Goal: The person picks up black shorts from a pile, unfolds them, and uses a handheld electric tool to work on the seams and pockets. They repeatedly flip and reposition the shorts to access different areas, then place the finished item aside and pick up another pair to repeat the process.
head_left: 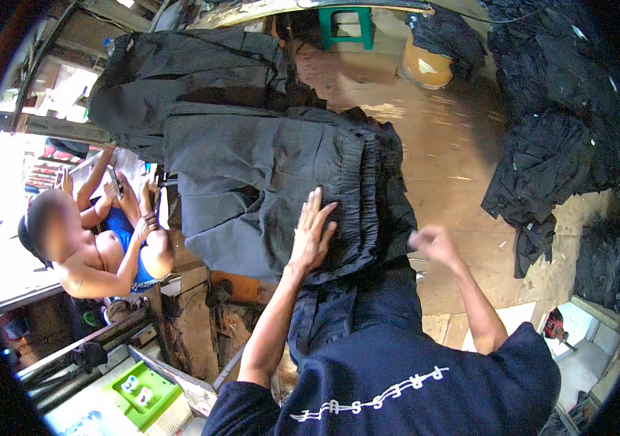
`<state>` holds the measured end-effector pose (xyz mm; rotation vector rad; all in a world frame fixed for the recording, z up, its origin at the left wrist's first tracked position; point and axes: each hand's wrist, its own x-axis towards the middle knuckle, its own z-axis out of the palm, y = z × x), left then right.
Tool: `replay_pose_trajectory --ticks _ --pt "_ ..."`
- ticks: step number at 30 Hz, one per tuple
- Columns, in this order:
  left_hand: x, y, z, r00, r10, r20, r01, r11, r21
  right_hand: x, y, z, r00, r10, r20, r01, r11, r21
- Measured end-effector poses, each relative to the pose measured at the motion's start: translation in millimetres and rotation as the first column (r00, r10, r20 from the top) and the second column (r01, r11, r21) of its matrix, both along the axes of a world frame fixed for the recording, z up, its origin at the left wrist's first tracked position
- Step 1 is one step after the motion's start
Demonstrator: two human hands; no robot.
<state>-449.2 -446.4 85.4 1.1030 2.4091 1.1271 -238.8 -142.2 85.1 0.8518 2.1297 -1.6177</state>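
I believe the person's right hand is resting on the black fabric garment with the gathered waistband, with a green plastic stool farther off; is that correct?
Not quite, the side is wrong: the head view shows the left hand resting on the black fabric garment with the gathered waistband, with the green plastic stool farther off.

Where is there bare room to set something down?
Widest: the brown wooden surface between the black trousers and dark cloth heap, beyond the right hand. Another patch lies between trousers and green stool. Crowded: the left, where the left hand rests on stacked trousers, and the heap's side.
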Motion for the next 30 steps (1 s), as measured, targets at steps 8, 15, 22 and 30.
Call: replay_pose_trajectory --ticks 8,15,22,30 --pt "-62 -125 -5 0.687 0.578 -0.440 -0.709 0.666 -0.231 -164 -94 -30 0.937 -0.343 0.062 0.326 0.925 0.196" --pt "-106 -112 -48 0.824 0.443 -0.352 -0.563 0.570 -0.599 -168 -54 -68 0.890 -0.431 -0.150 0.423 0.902 -0.081" --pt "-106 -93 -62 0.808 0.428 -0.405 -0.587 0.536 -0.607 -164 -71 -49 0.906 -0.338 -0.254 0.338 0.940 -0.044" --pt "-108 -73 -65 0.798 0.453 -0.397 -0.598 0.510 -0.618 -208 -62 -56 0.877 -0.456 -0.153 0.458 0.888 -0.024"
